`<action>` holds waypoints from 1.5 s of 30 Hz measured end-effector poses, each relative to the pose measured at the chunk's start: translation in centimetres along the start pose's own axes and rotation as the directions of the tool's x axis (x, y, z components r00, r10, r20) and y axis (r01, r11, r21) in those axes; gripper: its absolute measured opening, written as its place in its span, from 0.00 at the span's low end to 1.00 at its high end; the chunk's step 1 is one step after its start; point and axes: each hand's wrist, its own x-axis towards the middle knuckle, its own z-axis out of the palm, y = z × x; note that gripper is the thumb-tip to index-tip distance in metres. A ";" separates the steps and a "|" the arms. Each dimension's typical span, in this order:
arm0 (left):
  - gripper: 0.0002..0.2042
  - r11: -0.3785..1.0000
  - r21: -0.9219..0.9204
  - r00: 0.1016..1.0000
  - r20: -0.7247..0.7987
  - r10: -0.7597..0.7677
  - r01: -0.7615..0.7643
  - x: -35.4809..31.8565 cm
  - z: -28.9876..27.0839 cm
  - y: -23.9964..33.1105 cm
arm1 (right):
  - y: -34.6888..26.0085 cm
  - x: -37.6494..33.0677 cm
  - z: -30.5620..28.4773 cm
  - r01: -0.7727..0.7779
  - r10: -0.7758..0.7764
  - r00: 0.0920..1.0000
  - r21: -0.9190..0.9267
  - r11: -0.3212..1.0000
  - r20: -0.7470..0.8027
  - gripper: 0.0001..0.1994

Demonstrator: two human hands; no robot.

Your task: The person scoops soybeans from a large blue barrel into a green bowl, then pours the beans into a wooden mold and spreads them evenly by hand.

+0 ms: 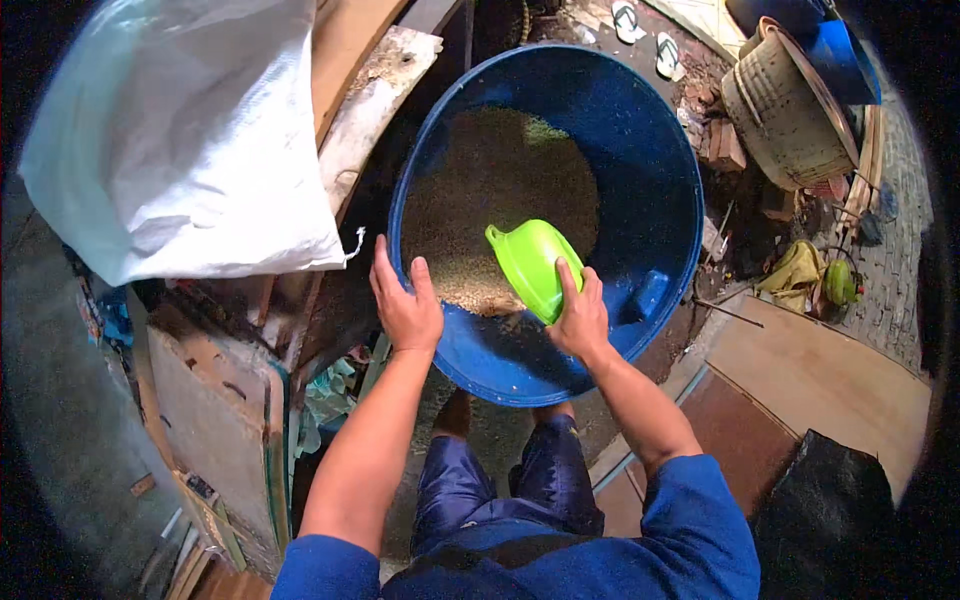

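Observation:
In front of me stands a large blue barrel (640,130), and brown grain (490,190) lies in the bottom of it, paler where light falls at the near left. My right hand (582,318) grips the rim of a bright green plastic bowl (535,268), which is tilted on its side inside the barrel with its outer side showing. Whatever is in the bowl is hidden. At the barrel's left rim is my left hand (408,305), fingers stretched and thumb apart, holding nothing; whether it touches the rim I cannot tell.
A white woven sack (220,160) sits left of the barrel beside wooden planks (375,95). Boards (215,400) lean at the lower left. A beige tub (785,110), bricks (725,145) and flip-flops (628,22) lie beyond. Flat panels (820,375) are at the right.

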 end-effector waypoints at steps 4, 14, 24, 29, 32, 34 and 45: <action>0.30 1.000 -0.022 1.000 0.019 0.009 -0.009 0.3 0.0 -0.1 | 0.6 1.3 1.6 -0.070 0.096 0.888 -0.074 0.995 0.449 0.56; 0.31 0.999 -0.033 0.998 0.064 -0.006 0.008 -0.1 -0.9 -0.5 | 4.7 8.5 8.6 -0.378 0.362 0.917 0.078 0.922 0.164 0.57; 0.32 0.994 -0.099 0.992 0.117 -0.039 0.051 -0.3 0.1 0.2 | 11.7 23.6 23.4 -0.697 0.686 0.717 0.112 0.708 0.125 0.45; 0.32 0.992 -0.096 0.992 0.105 -0.077 0.087 -0.2 -0.7 0.2 | -4.5 19.8 16.4 -0.345 0.264 0.891 0.172 0.923 0.370 0.55; 0.32 0.992 -0.069 0.987 0.128 -0.094 0.104 -0.2 -0.3 0.3 | -3.7 19.5 15.4 -0.385 0.317 0.901 0.212 0.898 0.296 0.50; 0.32 0.992 -0.079 0.989 0.121 -0.089 0.099 -0.3 -0.7 0.4 | -1.2 21.9 14.2 -0.684 0.501 0.721 0.376 0.625 0.479 0.30; 0.34 0.986 -0.120 0.984 0.147 -0.096 0.114 -0.5 -0.3 0.1 | 4.6 31.0 19.5 -0.589 0.551 0.794 0.098 0.802 0.256 0.31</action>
